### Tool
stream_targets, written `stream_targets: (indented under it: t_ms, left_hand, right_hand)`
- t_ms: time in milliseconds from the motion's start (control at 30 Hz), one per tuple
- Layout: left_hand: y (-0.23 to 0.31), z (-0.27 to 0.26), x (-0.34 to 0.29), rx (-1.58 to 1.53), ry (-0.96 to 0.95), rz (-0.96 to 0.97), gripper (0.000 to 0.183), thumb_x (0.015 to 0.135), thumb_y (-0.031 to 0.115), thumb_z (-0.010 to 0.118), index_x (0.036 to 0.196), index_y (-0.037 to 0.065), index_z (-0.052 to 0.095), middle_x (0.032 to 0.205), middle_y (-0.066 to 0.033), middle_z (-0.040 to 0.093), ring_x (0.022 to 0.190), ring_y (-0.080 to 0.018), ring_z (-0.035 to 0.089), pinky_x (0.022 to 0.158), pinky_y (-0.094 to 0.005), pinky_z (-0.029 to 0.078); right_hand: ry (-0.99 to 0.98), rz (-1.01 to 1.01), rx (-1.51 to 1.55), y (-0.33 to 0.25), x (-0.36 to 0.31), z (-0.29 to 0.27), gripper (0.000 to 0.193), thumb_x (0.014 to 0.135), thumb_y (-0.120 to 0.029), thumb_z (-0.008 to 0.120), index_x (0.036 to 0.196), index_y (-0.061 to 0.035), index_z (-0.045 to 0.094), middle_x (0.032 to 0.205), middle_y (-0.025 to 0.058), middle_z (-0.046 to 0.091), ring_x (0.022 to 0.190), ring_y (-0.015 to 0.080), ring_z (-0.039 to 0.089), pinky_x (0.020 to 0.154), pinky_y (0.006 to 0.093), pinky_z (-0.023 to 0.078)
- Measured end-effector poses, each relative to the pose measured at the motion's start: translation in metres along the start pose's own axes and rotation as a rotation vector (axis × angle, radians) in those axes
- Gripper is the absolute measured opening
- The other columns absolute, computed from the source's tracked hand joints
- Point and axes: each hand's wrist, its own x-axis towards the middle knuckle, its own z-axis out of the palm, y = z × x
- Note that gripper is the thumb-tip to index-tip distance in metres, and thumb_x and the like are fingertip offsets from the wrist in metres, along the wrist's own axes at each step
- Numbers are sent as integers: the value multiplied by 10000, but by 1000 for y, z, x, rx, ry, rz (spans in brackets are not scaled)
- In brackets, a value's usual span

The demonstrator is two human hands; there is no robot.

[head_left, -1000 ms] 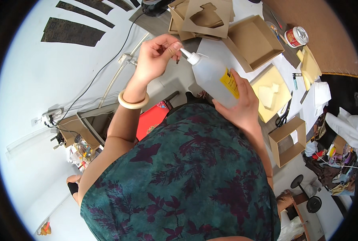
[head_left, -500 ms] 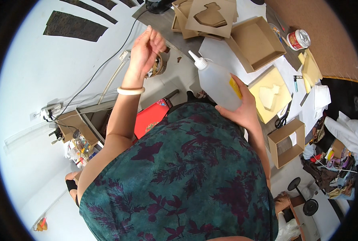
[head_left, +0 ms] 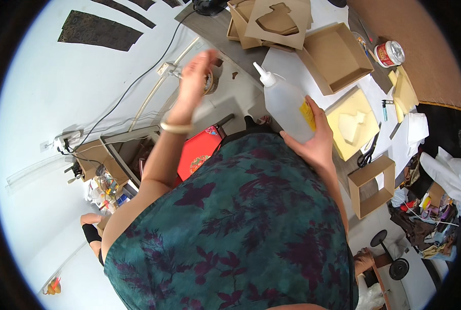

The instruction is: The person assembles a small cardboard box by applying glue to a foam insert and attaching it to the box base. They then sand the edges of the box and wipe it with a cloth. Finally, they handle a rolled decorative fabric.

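Observation:
My right hand [head_left: 318, 143] is wrapped round the lower part of a translucent white squeeze bottle [head_left: 287, 103] with a pointed nozzle and a yellow label. The bottle is tilted, its nozzle pointing up and left, in front of my body by the table edge. My left hand [head_left: 195, 75], with a pale bangle at the wrist, is raised in the air to the left, apart from the bottle. Motion smears its fingers, and I see nothing in it. Right of the bottle lies a yellow foam block [head_left: 350, 124] with a shaped recess.
On the table are an open cardboard tray [head_left: 339, 62], stacked cardboard pieces with a cut-out [head_left: 256, 39], black scissors [head_left: 367, 155], a white jar [head_left: 389, 53] and a cardboard frame [head_left: 362, 199]. A red box [head_left: 199, 152] is below my left arm. Fabric scraps [head_left: 427, 222] pile up at the right.
My left hand has moved slightly right and down and is now blurred. The bottle stays in my right hand; the view has shifted a little.

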Motion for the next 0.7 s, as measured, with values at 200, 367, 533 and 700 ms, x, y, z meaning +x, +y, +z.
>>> stream_targets:
  t_ms: [200, 367, 533, 700]
  left_hand:
    - [67, 139, -82, -371, -202, 197, 388, 1102, 183, 511, 1427, -25, 550, 1309, -152, 683, 1116, -215, 670, 1027, -384, 512]
    - [83, 146, -82, -470, -389, 350, 380, 1105, 115, 475, 1443, -50, 535, 1065, -80, 693, 1062, -178, 658, 987, -350, 517]
    - [91, 155, -89, -393, -436, 394, 400, 1119, 157, 405, 1429, -62, 530, 984, -81, 657, 1034, -243, 669, 1064, -473, 493]
    - [94, 155, -89, -242, -381, 483, 432, 1126, 198, 357, 1405, -80, 536, 960, -111, 673, 1131, -315, 666, 1086, -491, 485]
  right_hand:
    - [102, -34, -244, -19, 1, 11, 981, 679, -276, 899, 1519, -47, 445, 1287, 178, 565, 1124, 370, 606, 965, 445, 524]
    - [-42, -114, -109, -25, -1, -15, 1029, 666, -283, 924, 1504, 5, 400, 1319, 191, 518, 1135, 351, 604, 987, 432, 515]
    - [-14, 4, 377, -6, -17, 2, 1038, 646, -250, 959, 1463, -14, 365, 1309, 225, 574, 1157, 356, 639, 1006, 441, 519]
    - [147, -74, 122, -9, -27, 12, 1031, 645, -219, 952, 1468, -39, 357, 1300, 235, 613, 1153, 396, 651, 977, 482, 541]
